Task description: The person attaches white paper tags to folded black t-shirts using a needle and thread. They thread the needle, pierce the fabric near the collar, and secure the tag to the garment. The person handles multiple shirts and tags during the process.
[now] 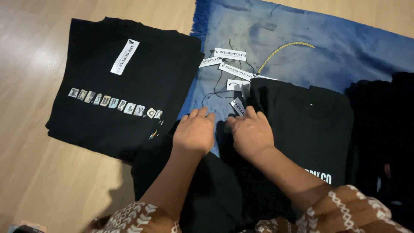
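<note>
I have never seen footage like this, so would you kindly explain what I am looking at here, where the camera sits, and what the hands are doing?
There is no machine here: a person works with two bare hands, and the single picture comes from a camera worn on their head, looking down. The left hand and right hand lie flat, palms down, holding nothing; they press on a black T-shirt spread over a blue fringed cloth on a wooden floor. Just beyond the fingers lie several white paper tags with thin black strings, and a yellow cord. To the left sits a folded black shirt with a white tag on top. More dark clothing lies at the right edge.
</note>
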